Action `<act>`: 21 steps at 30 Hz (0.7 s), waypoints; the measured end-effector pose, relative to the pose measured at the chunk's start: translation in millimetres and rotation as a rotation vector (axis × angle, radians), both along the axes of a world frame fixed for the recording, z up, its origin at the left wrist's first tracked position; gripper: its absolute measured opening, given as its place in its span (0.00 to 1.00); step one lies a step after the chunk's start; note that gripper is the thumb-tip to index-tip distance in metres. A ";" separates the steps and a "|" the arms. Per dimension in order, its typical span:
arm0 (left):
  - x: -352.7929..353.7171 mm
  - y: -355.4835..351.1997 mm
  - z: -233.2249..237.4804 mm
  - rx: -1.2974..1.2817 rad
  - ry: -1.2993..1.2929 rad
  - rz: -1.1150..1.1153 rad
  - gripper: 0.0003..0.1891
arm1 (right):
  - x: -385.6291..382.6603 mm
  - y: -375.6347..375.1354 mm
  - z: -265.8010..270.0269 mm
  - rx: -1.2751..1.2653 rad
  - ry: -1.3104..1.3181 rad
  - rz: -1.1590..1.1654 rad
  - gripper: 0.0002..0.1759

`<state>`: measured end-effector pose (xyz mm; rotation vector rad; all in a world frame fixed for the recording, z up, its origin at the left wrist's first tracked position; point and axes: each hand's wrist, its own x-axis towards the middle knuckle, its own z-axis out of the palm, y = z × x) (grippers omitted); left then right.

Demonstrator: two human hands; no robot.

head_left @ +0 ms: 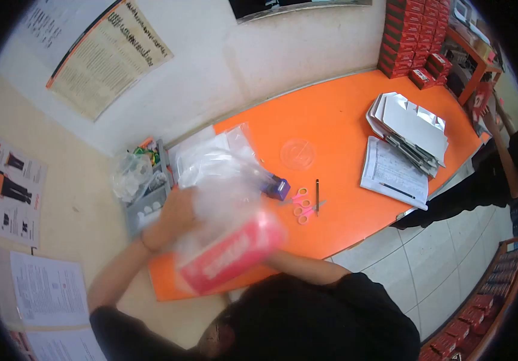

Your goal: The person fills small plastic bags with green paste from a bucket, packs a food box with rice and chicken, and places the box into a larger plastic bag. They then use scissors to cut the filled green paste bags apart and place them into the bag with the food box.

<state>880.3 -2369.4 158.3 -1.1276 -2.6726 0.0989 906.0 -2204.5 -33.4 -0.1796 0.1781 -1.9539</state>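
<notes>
A red package with white lettering (229,253), blurred by motion, is held over the near left part of the orange table, with a clear plastic bag (223,201) around and above it. My left hand (179,212) is closed at the bag's left side, its fingertips smeared. My right hand is hidden behind the red package; only its forearm shows. More clear plastic bags (217,157) lie just beyond. To the right are a purple tape dispenser (278,188), pink scissors (303,212) and a black pen (317,197).
A grey organizer (144,210) stands at the left wall. Farther right are a round clear lid (297,154), a stack of white folded cartons (409,123), and a notebook (394,173). Red boxes (406,39) are piled at the back. Another person (487,174) stands at the right.
</notes>
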 end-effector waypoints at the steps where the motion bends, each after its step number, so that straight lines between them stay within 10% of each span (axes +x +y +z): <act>1: 5.0 -13.5 -15.2 0.113 0.162 0.005 0.16 | 4.3 2.4 -4.0 -0.005 -0.052 0.019 0.29; 2: 17.4 -21.9 -28.7 -0.415 0.477 0.063 0.12 | 3.2 8.4 -4.8 -0.002 -0.082 0.024 0.29; 3: 25.9 -18.0 -30.8 -0.421 0.484 0.048 0.12 | 0.5 21.0 -1.2 0.013 -0.093 0.006 0.29; 7: 32.4 34.5 -45.5 -0.021 -0.323 -0.234 0.11 | -28.5 84.6 11.7 0.060 -0.089 -0.113 0.30; 10: 12.8 51.7 -59.0 0.162 -0.054 -0.570 0.12 | -70.8 118.8 -5.7 -0.030 0.001 -0.125 0.31; 12: 18.6 21.4 -105.6 0.195 -0.357 -0.142 0.10 | -113.7 150.8 -2.4 0.017 0.139 -0.176 0.24; 16: 64.4 14.7 -201.6 0.766 -0.838 0.685 0.10 | -235.8 200.1 -100.7 1.246 0.952 -1.002 0.15; 21: 95.1 60.6 -245.2 1.277 -1.044 0.962 0.10 | -328.8 220.7 -147.0 1.687 1.613 -0.799 0.22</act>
